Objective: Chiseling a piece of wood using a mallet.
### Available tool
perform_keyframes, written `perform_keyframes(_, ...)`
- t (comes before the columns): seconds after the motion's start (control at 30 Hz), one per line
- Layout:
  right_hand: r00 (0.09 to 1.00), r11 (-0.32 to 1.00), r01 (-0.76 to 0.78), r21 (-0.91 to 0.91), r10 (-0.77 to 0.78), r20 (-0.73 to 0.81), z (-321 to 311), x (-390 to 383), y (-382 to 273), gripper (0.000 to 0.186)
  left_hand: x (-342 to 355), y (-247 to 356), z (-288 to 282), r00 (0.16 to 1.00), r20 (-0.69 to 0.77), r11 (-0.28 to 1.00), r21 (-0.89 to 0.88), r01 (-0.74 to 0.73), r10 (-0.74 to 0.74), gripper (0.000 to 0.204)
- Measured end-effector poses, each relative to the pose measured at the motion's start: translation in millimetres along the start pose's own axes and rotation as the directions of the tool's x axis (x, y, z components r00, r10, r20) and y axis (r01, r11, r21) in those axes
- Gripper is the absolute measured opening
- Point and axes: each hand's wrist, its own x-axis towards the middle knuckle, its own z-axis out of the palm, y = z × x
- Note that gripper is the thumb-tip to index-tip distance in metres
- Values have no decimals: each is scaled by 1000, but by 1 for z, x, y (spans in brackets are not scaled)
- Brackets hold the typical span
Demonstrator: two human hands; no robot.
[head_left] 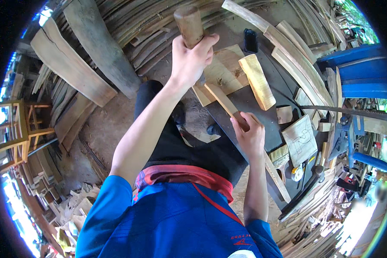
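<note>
My left hand [190,60] is closed round a thick, round wooden handle [188,23], whose wide end sticks up above the fist. What lies at its lower end is mostly hidden by the hand. Below that fist, a narrow wooden strip [220,98] rests with its far end over a light wooden board [233,77]. Thumb and fingers of my right hand [249,132] grip the strip's near end. Just right of the strip lies a yellowish wood block [257,81].
On the dark tabletop [249,101] are a phone [250,41], a drawing on a pale sheet [300,139], a brush [279,157], a tape measure [296,173] and a long saw [344,110]. Planks [69,60] lean at left. A blue metal frame [357,71] stands right.
</note>
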Motion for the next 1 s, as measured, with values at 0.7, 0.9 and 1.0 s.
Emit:
perform_keyframes(0.7,1000,994,0,107,0,4,-16,-2,-13,34,-22,-22,10,999,35,996,90,25,-28,22)
perform_keyframes(0.9,969,759,216,614,-90,-230,-61,13,-71,13,-19,-27,-1,997,74,999,46,0,-3,18)
perform_keyframes(1.0,879,203,297,933,-440,-185,-102,13,-127,19,-23,-27,-7,995,71,991,110,-78,70,16)
